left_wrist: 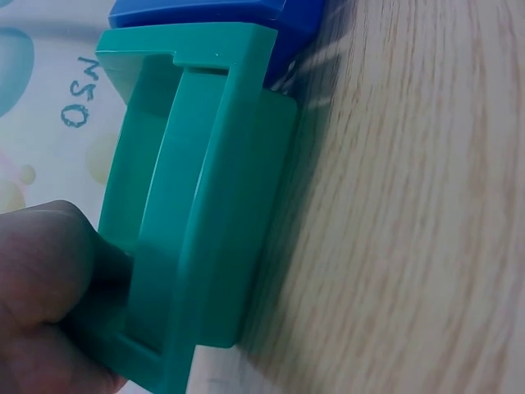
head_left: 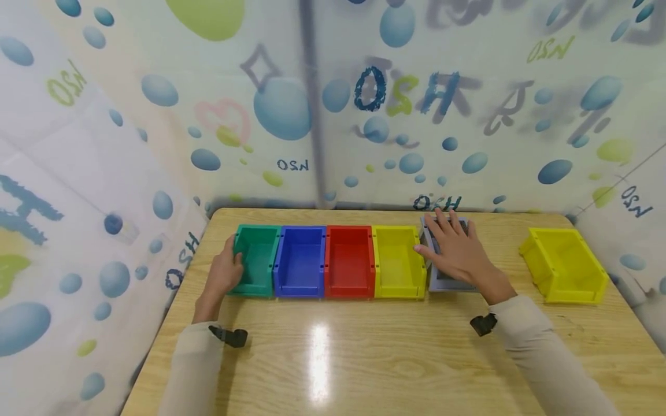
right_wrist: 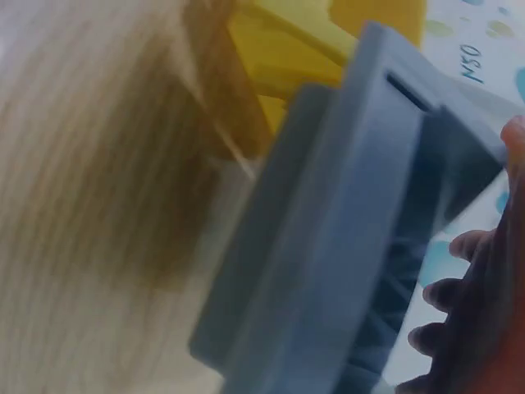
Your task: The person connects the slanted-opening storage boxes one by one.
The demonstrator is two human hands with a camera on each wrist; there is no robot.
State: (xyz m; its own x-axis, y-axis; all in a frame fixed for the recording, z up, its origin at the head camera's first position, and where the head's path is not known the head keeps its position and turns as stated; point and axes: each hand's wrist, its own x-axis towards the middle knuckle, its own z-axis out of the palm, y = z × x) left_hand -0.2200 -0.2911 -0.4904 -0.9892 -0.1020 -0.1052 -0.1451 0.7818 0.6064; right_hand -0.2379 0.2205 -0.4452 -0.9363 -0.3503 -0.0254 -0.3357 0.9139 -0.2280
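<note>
My left hand (head_left: 225,270) grips the left wall of a green plastic bin (head_left: 252,290), thumb inside it. Joined to that bin's right side in a row are a blue bin (head_left: 300,292), a red bin (head_left: 348,293) and a yellow bin (head_left: 399,292). At the row's right end stands a grey bin (right_wrist: 328,222), a narrow gap apart from the yellow one in the head view. Over the grey bin my right hand (head_left: 458,248) is spread, fingers straight, covering much of it. Whether the palm touches its rim I cannot tell.
A second yellow bin (head_left: 574,296) stands alone on the right, turned slightly. All the bins rest on a wooden table (head_left: 395,358). Behind the table's back edge hangs a patterned curtain (head_left: 343,156), which also runs along both sides.
</note>
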